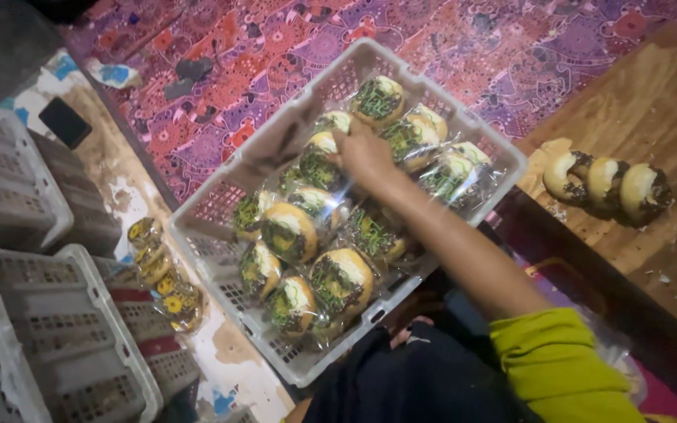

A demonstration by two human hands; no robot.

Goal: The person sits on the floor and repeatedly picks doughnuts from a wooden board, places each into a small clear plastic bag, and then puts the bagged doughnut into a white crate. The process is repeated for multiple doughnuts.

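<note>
A purple-red patterned mat [291, 47] covers the dim, seemingly patchy floor [111, 157] beside a wooden table [644, 102].

Yellow-green short sleeve [555, 362] on one arm, forearm bare; dark navy garment [417, 380] over lap.

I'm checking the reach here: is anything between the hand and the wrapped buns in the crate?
Nothing visible. The right hand already rests on the wrapped buns inside the grey crate, with no lid or other object over them. The three unwrapped buns sit apart on the wooden board.
</note>
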